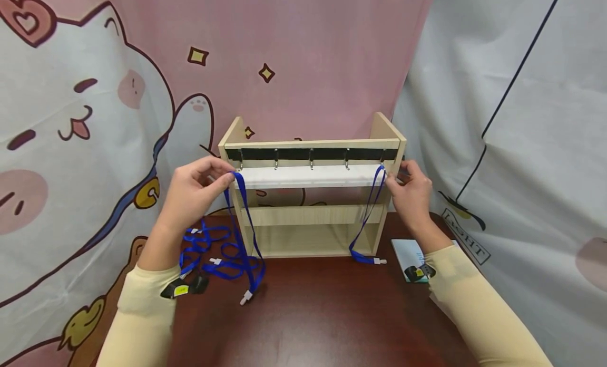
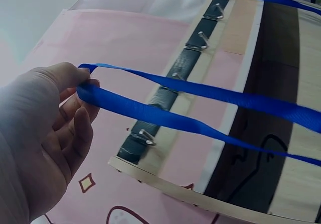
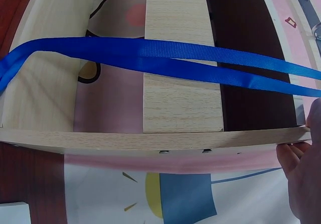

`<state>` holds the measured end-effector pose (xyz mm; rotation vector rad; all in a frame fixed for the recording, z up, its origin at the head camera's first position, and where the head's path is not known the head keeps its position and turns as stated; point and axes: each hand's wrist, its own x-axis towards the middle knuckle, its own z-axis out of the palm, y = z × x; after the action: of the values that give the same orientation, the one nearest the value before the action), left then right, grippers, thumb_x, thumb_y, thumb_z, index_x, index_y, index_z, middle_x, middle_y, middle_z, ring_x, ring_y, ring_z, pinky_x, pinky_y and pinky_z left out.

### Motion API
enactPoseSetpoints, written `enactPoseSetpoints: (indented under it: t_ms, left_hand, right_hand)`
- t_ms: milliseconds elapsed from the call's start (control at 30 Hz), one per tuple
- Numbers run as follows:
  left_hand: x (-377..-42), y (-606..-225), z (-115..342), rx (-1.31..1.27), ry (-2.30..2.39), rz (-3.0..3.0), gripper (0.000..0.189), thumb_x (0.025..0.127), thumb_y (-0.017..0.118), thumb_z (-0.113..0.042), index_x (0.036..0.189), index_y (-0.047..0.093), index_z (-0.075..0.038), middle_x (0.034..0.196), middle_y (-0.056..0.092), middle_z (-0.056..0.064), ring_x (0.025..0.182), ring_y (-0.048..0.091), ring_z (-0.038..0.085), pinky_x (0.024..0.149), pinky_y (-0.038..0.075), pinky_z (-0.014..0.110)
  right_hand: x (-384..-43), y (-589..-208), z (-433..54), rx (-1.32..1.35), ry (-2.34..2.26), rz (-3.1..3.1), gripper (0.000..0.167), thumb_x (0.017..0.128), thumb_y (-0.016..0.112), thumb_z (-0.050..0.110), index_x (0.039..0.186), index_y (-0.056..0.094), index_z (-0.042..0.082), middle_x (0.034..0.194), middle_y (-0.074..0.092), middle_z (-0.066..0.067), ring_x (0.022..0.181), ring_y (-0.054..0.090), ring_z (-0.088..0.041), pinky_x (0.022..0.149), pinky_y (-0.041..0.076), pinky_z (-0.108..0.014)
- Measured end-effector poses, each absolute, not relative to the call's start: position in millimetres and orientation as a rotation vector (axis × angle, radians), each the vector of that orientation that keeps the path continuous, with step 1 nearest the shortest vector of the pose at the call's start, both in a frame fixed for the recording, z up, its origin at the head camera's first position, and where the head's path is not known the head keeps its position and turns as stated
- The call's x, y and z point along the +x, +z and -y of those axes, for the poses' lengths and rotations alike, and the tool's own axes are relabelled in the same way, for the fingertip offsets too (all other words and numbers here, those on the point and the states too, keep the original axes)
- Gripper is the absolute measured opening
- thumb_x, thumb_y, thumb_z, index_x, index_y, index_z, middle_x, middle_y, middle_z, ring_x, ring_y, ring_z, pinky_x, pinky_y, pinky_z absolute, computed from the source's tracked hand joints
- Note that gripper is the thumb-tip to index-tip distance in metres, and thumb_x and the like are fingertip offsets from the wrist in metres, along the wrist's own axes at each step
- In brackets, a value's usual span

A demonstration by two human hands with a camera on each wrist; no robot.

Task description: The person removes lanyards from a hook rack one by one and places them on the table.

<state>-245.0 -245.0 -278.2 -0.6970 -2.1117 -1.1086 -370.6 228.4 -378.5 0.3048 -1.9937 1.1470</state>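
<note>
My left hand (image 1: pixel 192 190) pinches the top loop of a blue lanyard (image 2: pixel 135 108) between thumb and fingertips, beside the leftmost hook of a small wooden shelf (image 1: pixel 313 215). Below the hand its two strands hang down to a white clip near the tabletop. With thumb in front and fingers behind, my right hand (image 1: pixel 411 190) grips the edge of the shelf's right side panel (image 3: pixel 241 138). Next to it, another blue lanyard (image 1: pixel 364 224) hangs from the rightmost hook, its clip end at the table.
Several metal hooks line a black strip (image 1: pixel 294 154) across the shelf, above a white board (image 1: pixel 303 176). More blue lanyards (image 1: pixel 201 243) lie in a loose heap on the dark red table (image 1: pixel 313 314) at left. A light blue booklet (image 1: pixel 403 256) lies at right.
</note>
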Motion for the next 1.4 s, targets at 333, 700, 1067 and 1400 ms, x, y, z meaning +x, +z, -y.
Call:
enactPoseSetpoints:
  t_ms: [333, 700, 1067, 1400]
  left_hand:
    - [-249.3, -302.1, 240.3, -0.683, -1.176, 2.189, 0.006, 0.103, 0.079, -0.008, 0.108, 0.081, -0.010, 0.092, 0.078, 0.006, 0.068, 0.062, 0.018, 0.057, 0.048, 0.023]
    - [-247.6, -335.0, 247.4, -0.642, -1.174, 2.324, 0.005, 0.107, 0.077, -0.018, 0.109, 0.081, -0.020, 0.092, 0.077, -0.006, 0.073, 0.067, 0.022, 0.061, 0.053, 0.028]
    - [-244.8, -372.7, 250.2, -0.622, -1.274, 2.400, 0.004, 0.107, 0.077, -0.018, 0.110, 0.079, -0.020, 0.089, 0.076, -0.004, 0.070, 0.066, 0.026, 0.060, 0.052, 0.030]
    - [-251.7, -409.5, 242.4, -0.610, -1.376, 2.496, 0.005, 0.107, 0.076, -0.017, 0.109, 0.079, -0.021, 0.090, 0.075, -0.001, 0.068, 0.064, 0.020, 0.057, 0.053, 0.032]
  right_hand:
    - [-373.4, -379.8, -229.7, 0.314, 1.150, 1.974, 0.017, 0.100, 0.070, -0.001, 0.117, 0.068, -0.001, 0.124, 0.078, -0.016, 0.116, 0.077, -0.037, 0.091, 0.063, -0.044]
    - [-371.4, -378.2, -229.0, 0.308, 1.151, 1.981, 0.017, 0.101, 0.070, 0.001, 0.118, 0.067, -0.001, 0.125, 0.078, -0.017, 0.116, 0.077, -0.038, 0.091, 0.062, -0.051]
    - [-370.8, -378.9, -228.6, 0.316, 1.147, 1.978, 0.017, 0.100, 0.071, 0.001, 0.117, 0.068, -0.001, 0.123, 0.078, -0.018, 0.114, 0.078, -0.037, 0.087, 0.059, -0.020]
    - [-370.0, -377.8, -228.2, 0.327, 1.171, 1.975, 0.018, 0.101, 0.070, 0.001, 0.119, 0.068, -0.001, 0.126, 0.077, -0.017, 0.116, 0.077, -0.038, 0.092, 0.062, -0.051]
